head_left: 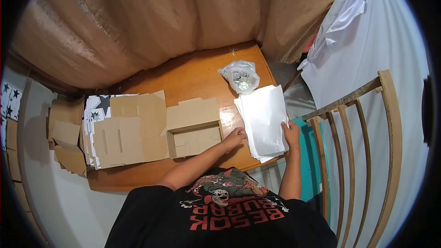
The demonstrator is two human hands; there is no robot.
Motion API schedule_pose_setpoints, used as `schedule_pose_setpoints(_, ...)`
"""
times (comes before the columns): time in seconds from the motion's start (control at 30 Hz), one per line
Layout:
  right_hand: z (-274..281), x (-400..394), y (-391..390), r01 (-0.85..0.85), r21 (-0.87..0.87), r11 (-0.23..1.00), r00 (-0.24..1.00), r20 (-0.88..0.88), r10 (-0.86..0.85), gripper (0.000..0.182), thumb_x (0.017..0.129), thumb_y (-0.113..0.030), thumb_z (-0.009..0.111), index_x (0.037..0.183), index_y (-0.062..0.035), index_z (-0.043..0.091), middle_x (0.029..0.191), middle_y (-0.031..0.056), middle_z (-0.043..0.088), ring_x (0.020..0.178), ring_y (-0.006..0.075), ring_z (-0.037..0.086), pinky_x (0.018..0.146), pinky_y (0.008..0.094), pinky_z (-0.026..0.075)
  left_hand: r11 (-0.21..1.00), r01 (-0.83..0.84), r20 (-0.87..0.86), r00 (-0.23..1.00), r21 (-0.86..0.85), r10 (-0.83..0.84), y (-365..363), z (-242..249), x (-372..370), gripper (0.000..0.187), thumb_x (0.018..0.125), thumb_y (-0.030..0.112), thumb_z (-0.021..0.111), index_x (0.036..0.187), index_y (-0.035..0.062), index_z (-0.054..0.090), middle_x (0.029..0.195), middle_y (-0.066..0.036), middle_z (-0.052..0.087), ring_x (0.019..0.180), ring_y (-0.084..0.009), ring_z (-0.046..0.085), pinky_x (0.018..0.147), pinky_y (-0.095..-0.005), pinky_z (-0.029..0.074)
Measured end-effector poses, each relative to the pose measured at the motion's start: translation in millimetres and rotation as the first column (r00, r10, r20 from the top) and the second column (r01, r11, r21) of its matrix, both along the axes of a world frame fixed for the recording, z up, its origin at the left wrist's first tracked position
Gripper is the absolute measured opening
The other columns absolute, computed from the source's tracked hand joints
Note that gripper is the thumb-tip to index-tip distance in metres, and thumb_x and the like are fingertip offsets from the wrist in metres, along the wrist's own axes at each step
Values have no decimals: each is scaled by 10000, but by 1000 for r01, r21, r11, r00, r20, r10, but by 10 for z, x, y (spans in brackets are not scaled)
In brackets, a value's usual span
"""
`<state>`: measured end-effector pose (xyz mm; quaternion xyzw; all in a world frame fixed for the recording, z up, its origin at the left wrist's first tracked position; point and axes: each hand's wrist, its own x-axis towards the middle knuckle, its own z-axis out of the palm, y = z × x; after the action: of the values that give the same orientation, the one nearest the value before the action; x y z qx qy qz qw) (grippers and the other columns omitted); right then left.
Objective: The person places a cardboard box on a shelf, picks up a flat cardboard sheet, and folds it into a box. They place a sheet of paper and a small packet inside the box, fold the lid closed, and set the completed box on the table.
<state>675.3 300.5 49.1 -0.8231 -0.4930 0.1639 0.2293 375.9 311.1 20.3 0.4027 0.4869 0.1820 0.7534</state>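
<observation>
A stack of white paper sheets [265, 121] lies at the right end of the wooden table, its edges slightly uneven. My right hand [291, 134] grips the stack's right edge, thumb on top and the other fingers out of sight below. At the opposite edge, my left hand [235, 138] is closed with its fingertips bunched beside the sheets; whether paper is pinched there I cannot make out. Just left of that hand stands an open cardboard box [195, 138] with its lid flap folded back. Behind the stack sits a clear plastic bag [241, 77] with small silvery pieces inside.
Flattened cardboard pieces [121, 140] lie over star-printed white sheets [94, 105] on the left of the wooden table [183, 82]. More folded cardboard [66, 133] is at the far left. A slatted wooden rack [353, 156] and a teal object [311, 156] stand close on the right.
</observation>
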Motion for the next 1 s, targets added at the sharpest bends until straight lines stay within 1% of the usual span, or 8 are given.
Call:
schedule_pose_setpoints(0.17,587,-228,59,-199,100,975,770,-599,219,243,863,-175,802,924,33,692,817,67,700,749,129,613,689,304,497,994,-64,-36,997,-84,61,16,145,-31,912,985,354,646,1624,-28,119,1536,-214,436,1361,-320,475,1035,-397,467)
schedule_pose_setpoints(0.4,1174,-585,125,-253,138,958,514,-819,254,277,849,-103,783,1082,19,694,970,62,746,868,121,673,815,290,536,984,-67,88,993,-168,82,13,104,-135,988,996,600,584,1651,70,69,1453,-170,472,1222,-289,547,1033,-432,475)
schedule_pose_setpoints(0.47,1228,-667,134,-213,264,941,367,-871,328,380,834,-71,763,1192,15,670,1068,66,744,947,130,687,888,288,536,969,-138,247,951,-203,188,37,190,-187,917,1003,549,607,1643,74,156,1279,-59,556,1084,-157,562,898,-321,477)
schedule_pose_setpoints(0.5,1247,-705,139,-219,263,940,370,-869,330,380,834,-71,763,1192,15,670,1068,66,744,947,130,687,888,288,536,974,-107,266,951,-201,159,77,244,-245,747,1044,511,559,1632,190,230,1427,-80,532,1215,-224,573,1049,-443,478)
schedule_pose_setpoints(0.57,1282,-791,144,-236,332,914,270,-881,389,485,818,-57,761,1281,9,630,1141,69,729,1004,139,684,935,296,527,982,-155,270,946,-107,179,94,277,-328,713,1052,459,568,1626,187,245,1417,-87,551,1217,-224,590,1041,-444,492)
schedule_pose_setpoints(0.73,1091,-1049,235,-335,291,896,296,-870,393,624,808,-21,774,1389,-3,548,1241,82,695,1098,163,664,1008,323,499,944,-327,547,784,-39,294,110,554,-722,651,1014,124,658,1573,145,324,1329,-125,631,1176,-216,647,996,-374,545)
schedule_pose_setpoints(0.83,914,-1289,274,-404,267,875,390,-815,428,782,806,-2,785,1495,-6,413,1320,116,643,1184,180,621,1039,345,487,867,-493,522,761,78,386,84,582,-1005,689,941,-35,675,1537,91,355,1339,-125,621,1212,-197,611,1039,-339,501)
schedule_pose_setpoints(1.0,699,-1881,196,-426,90,900,467,-831,304,687,830,98,730,1332,-62,289,1295,186,563,1196,240,571,1051,345,467,684,-641,367,764,348,530,-1,345,-1663,620,868,-169,612,1443,35,498,1449,-129,525,1340,-203,497,1134,-320,384)
